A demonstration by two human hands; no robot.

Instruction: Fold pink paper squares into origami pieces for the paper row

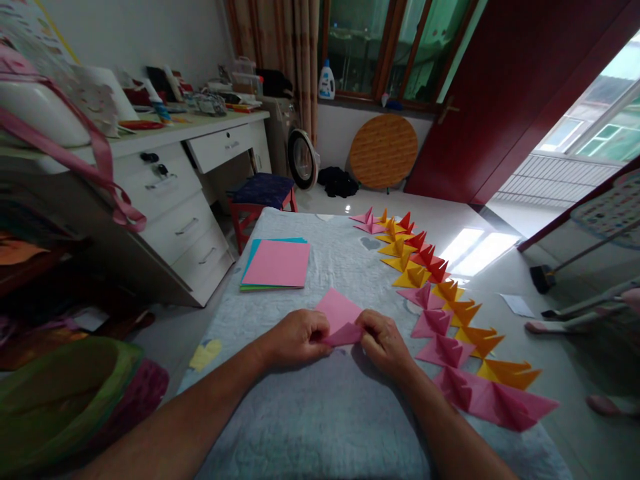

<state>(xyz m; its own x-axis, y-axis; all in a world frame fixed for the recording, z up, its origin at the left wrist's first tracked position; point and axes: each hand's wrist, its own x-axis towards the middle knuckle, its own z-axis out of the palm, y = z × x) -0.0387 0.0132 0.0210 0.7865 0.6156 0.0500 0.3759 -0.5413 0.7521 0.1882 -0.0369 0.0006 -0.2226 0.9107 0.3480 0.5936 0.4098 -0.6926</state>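
Observation:
Between my two hands is a pink sheet of origami paper [339, 312], its near edge lifted and partly folded over. My left hand [299, 337] pinches the paper's left corner with thumb and fingers. At the right corner, my right hand [384, 341] grips it in a closed pinch. A stack of square coloured paper [278, 263], pink on top with blue and green edges showing, lies beyond my left hand. To the right stand rows of folded paper cranes in pink [444, 350], yellow [414, 275] and red [439, 270].
A pale quilted cloth [320, 413] covers the table. A white desk [175, 213] with drawers and a stool [263, 190] stand at the left. A green-rimmed basket [65, 387] sits low at the left. Someone's feet [543, 327] show at the right edge.

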